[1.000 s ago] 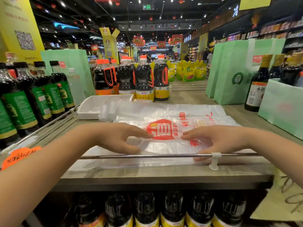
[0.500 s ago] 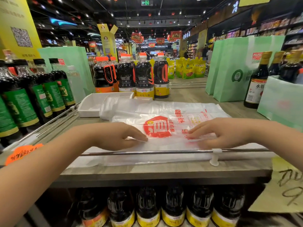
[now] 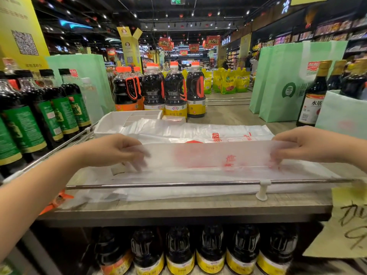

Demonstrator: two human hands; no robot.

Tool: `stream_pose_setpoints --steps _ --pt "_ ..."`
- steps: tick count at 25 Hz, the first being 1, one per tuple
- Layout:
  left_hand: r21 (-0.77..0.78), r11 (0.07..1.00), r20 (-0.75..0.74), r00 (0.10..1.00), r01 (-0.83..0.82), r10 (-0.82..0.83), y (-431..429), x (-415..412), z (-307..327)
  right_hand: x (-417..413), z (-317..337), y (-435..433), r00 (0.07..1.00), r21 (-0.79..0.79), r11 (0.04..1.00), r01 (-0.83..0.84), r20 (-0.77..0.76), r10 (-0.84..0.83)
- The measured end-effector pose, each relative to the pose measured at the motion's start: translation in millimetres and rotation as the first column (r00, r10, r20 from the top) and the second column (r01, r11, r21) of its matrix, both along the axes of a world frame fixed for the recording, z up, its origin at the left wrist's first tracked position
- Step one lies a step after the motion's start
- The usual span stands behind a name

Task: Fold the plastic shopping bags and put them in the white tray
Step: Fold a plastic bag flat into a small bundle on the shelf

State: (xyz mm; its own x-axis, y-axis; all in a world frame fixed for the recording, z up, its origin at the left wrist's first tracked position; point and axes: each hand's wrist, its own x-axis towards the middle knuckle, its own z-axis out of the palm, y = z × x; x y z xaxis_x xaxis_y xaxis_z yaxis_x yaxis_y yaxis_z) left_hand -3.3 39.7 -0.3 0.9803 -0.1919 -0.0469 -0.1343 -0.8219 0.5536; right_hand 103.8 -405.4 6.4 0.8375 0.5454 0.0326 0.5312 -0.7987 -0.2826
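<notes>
Fingers (image 3: 137, 161) of the left hand (image 3: 113, 149) are pinched on the near-left edge of the bag (image 3: 208, 155), and the right hand (image 3: 303, 143) is pinching the other end, fingertips showing blurry through the film. So both hands are grasping plastic, not pressing it flat anymore. That's the change: half a second ago the palms were close together smoothing the red logo, now they've spread wide apart and lifted the near edge up off the shelf (image 3: 178, 207), so a long strip of bag stands up between them. Looks like the lengthwise fold is kicking off, near edge going over toward the far side. Nothing folded yet by the look of it, so the task is early.

Rest of the bag lies flat on the shelf behind the rail (image 3: 158, 184), on top of more bags. The tray (image 3: 111, 122) sits at the far left, just beyond the pile, with some plastic draped over its near rim.

Around that: soy bottles (image 3: 174, 92) behind the tray, more bottles on the left and underneath, green paper bags (image 3: 288, 82) on the right, and a dim supermarket aisle with red hanging signs further back.
</notes>
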Motion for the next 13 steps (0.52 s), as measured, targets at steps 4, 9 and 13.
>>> stream_pose_setpoints --steps 4,9,13 --pt "-0.023 0.994 -0.033 0.994 -0.108 0.107 13 7 2 7 -1 -7 0.983 0.149 0.976 0.156 -0.12 -0.139" --pt "0.159 0.937 -0.053 0.945 -0.312 0.323 37 15 3 13 -12 -10 0.944 0.224 0.924 0.311 -0.186 -0.273" --pt "0.292 0.883 0.043 0.927 -0.368 0.372 54 20 3 24 -19 -15 0.934 0.161 0.925 0.345 -0.153 -0.322"
